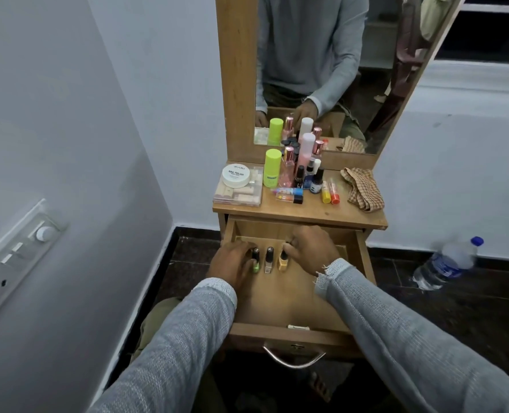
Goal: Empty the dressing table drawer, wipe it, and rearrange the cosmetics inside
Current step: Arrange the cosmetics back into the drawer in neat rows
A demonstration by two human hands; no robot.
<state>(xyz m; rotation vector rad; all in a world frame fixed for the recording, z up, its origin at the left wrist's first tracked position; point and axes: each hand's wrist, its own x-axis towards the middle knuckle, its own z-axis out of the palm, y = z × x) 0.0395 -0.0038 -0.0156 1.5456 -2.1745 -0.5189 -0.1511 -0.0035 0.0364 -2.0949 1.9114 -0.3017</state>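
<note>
Drawer (295, 305) pulled fully out toward you, handle (293, 357) nearest, its wooden floor mostly bare; judge this the rearranging stage, wiping likely done. Three nail polish bottles stand upright in a row at the far part of the drawer: green bottle (256, 261) on the left, clear bottle (269, 260) in the middle, yellow bottle (283, 259) on the right, close together but with slim gaps. Your left hand (230, 265) sits just left of the row, fingers curled against the green bottle; whether they pinch it or only nudge it cannot be told. Your right hand (311, 248) comes in from the right, fingertips touching the yellow bottle's cap, fingers bent; a full grasp is not plain. To do this step well, squeeze the row together gently from both ends, low on the bodies rather than at the caps, so nothing tips. Keep the row against the drawer's far wall to leave near floor for larger items. Farther off, on the tabletop (321, 211), the rest waits: a clear organiser box (238, 196) with a round nail polish tub (236, 175) at left, a lime-green bottle (271, 168), a cluster of small bottles, lip tubes lying flat (287, 194), and the checked cloth (363, 187) at right. Bring tall ones last; they look top-heavy.
</note>
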